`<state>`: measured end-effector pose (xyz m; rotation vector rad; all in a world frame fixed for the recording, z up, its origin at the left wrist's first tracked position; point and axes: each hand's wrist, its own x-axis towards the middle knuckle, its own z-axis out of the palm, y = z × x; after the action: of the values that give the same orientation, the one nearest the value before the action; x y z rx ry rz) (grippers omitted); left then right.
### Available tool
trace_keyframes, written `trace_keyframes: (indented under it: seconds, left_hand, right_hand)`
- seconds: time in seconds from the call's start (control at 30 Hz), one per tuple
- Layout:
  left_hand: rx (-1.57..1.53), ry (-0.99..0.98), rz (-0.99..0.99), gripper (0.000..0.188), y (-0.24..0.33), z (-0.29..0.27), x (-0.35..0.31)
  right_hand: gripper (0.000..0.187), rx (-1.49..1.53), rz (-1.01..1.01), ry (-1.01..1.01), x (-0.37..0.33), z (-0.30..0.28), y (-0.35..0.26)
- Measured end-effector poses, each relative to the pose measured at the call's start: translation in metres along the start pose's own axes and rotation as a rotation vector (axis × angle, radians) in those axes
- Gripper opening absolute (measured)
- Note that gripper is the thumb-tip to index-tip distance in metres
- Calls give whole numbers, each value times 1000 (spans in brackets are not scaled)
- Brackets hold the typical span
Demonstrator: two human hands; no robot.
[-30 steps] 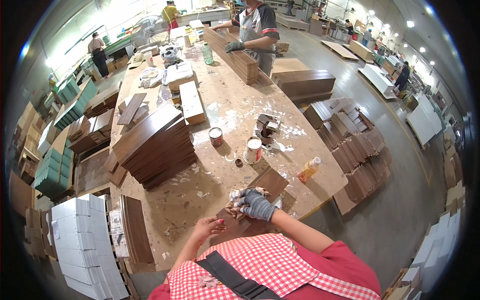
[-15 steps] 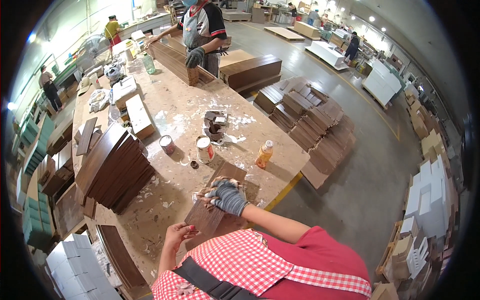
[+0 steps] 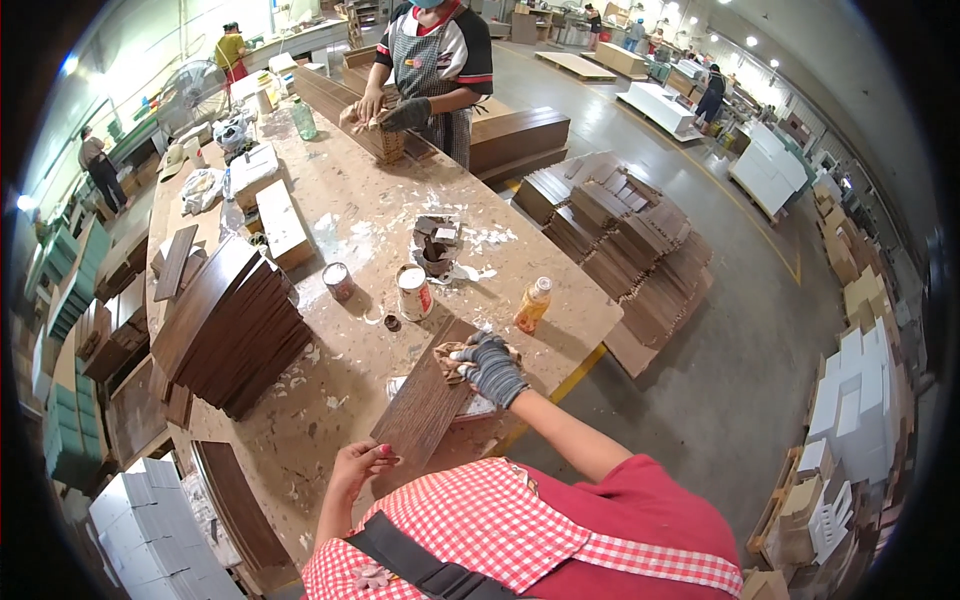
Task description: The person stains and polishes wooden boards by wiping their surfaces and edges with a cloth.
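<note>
Left hand (image 3: 352, 468): one, bare; set low and nearer the body; fingers bent, directed rightward; one nail (image 3: 385, 449) showing pinkish red. Left forearm (image 3: 334, 518): bare, short stretch visible, rising steeply. Right hand (image 3: 488, 366): one, in a grey striped knit glove (image 3: 500, 380); back uppermost, fingers bent and closed inward, pointing leftward; reaching farther forward than the left. Right wrist (image 3: 523, 401): nearly in line with its arm. Right forearm (image 3: 572, 437): bare, extended diagonally forward and leftward. Both hands: well apart.
</note>
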<state>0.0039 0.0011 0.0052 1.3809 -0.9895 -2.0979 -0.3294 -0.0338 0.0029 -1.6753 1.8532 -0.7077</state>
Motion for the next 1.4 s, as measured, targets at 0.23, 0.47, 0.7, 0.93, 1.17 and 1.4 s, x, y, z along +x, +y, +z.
trace_keyframes:
  seconds: [0.23, 0.47, 0.7, 0.93, 1.17, 1.4]
  left_hand:
    - [-194, -31, 5, 19, -32, -13, 19]
    - [-150, 15, 12, 20, -15, 6, 11]
    - [-155, -41, 14, 26, -24, 7, 11]
    - [-91, 35, 24, 51, -25, 16, 19]
    - [-159, -17, 83, 46, -28, 14, 16]
    - [-148, 128, 50, 44, -44, 6, 17]
  right_hand:
    - [33, -251, -682, -350, -61, 62, -78]
    - [16, 240, -427, 104, -5, -1, -19]
    - [21, -304, -432, 156, -38, 45, -46]
    - [26, -368, -189, 152, -29, 27, 0]
    - [19, -301, -260, 572, 17, 0, 91]
    - [15, 697, 371, 195, 19, -3, 136]
